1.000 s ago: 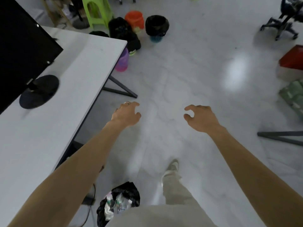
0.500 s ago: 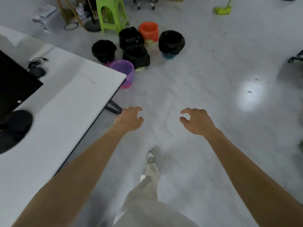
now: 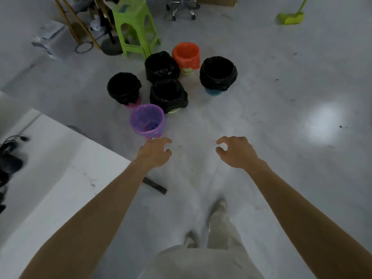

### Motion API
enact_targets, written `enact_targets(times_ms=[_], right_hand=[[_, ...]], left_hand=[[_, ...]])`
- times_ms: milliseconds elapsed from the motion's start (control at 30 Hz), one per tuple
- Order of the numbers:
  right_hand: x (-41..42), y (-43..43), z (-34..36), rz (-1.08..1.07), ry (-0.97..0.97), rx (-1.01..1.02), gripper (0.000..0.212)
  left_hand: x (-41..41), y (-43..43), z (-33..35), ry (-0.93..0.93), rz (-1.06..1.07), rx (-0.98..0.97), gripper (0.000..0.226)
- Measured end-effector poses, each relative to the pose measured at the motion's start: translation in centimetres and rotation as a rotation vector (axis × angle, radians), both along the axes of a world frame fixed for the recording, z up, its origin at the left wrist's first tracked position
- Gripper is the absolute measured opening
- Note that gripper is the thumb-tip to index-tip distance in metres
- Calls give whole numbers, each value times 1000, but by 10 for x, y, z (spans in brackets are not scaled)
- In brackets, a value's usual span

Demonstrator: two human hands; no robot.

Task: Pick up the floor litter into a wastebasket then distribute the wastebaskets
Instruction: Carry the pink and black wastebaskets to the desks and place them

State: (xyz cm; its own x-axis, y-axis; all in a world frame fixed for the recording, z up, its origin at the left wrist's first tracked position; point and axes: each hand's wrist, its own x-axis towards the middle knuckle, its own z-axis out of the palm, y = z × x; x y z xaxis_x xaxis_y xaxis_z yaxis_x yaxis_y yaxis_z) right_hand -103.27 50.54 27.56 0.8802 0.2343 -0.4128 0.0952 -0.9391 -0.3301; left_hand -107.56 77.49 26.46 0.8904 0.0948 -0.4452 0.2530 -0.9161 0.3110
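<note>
Nearer than before, the purple wastebasket stands just ahead of the left hand; the right hand is farther. Both are loosely curled, empty.

Off-task clutter: desk, stool, chair base, broom.
White desk just left of the left hand, blurred black cables at its far-left edge, dark desk foot on the floor below that wrist. Green stool far ahead-left, wheeled chair base far ahead, green broom far ahead-right of the right hand.
</note>
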Motion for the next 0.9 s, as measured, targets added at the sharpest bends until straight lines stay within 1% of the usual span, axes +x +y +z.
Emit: enact_targets(times_ms=[200,300,433,500,733,833,900], right_hand=[[173,37,-27,143,42,7,41],[261,63,-33,230,46,-9,40],[361,102,-39,349,59,-48,42],[399,120,-49,382,71,-45,43],[534,219,-129,435,253,-104,49],[579,265,-174,457,314,-141,51],[600,288,-198,430,353,-121,50]], left_hand=[[134,36,-26,52,138,34,43],[196,57,-36,72,246,26,40],[255,85,-47,75,413,-44,41],[274,98,-60,96,459,-73,40],[356,170,-154,245,828,-268,42],[395,203,-198,324,1063,-375,41],[417,219,-220,337,1190,-436,42]])
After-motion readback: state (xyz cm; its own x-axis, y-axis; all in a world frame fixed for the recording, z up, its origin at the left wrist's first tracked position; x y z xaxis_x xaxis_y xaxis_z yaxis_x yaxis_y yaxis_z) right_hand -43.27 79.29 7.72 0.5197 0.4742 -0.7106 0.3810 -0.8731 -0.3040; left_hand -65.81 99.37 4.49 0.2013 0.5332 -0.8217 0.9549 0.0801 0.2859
